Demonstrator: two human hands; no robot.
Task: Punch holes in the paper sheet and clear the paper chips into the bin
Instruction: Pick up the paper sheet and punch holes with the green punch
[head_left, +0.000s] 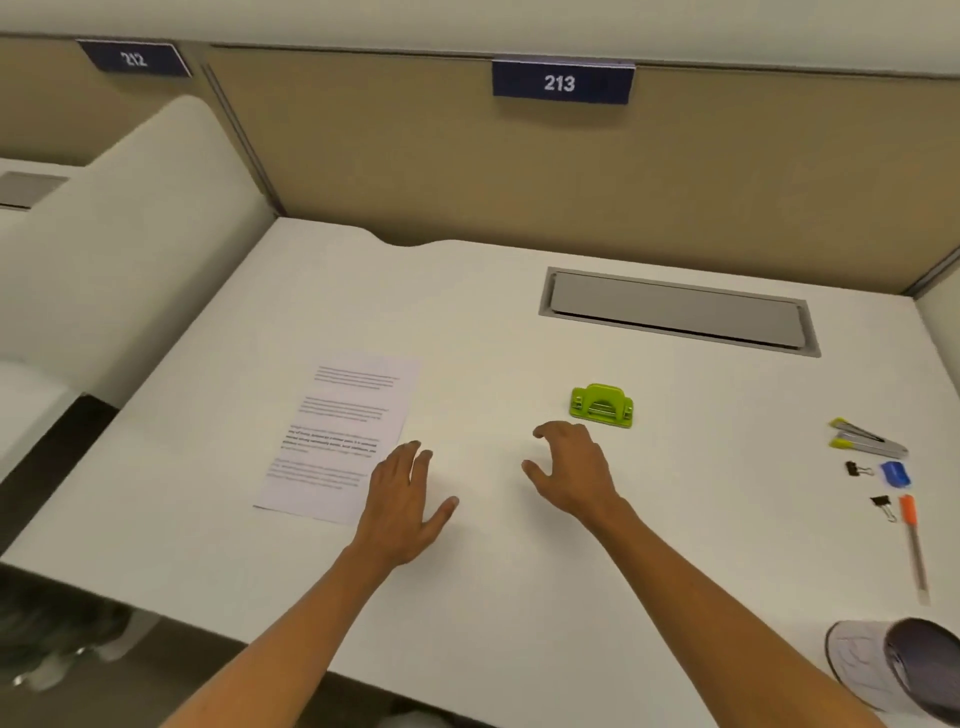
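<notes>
A printed paper sheet (340, 436) lies flat on the white desk (519, 597), left of centre. A small green hole punch (602, 405) stands to the right of the middle. My left hand (408, 501) hovers flat with straight fingers just beside the sheet's lower right corner, holding nothing. My right hand (569, 470) hangs with loosely curled fingers a little in front and left of the punch, not touching it. A small lined bin (893, 670) sits at the desk's near right corner.
At the right edge lie a stapler (867, 439), two black binder clips (857, 469), a blue sharpener-like item (896, 474) and an orange-capped pen (914, 545). A grey cable hatch (675, 312) is set into the desk at the back. Beige partition walls enclose the desk.
</notes>
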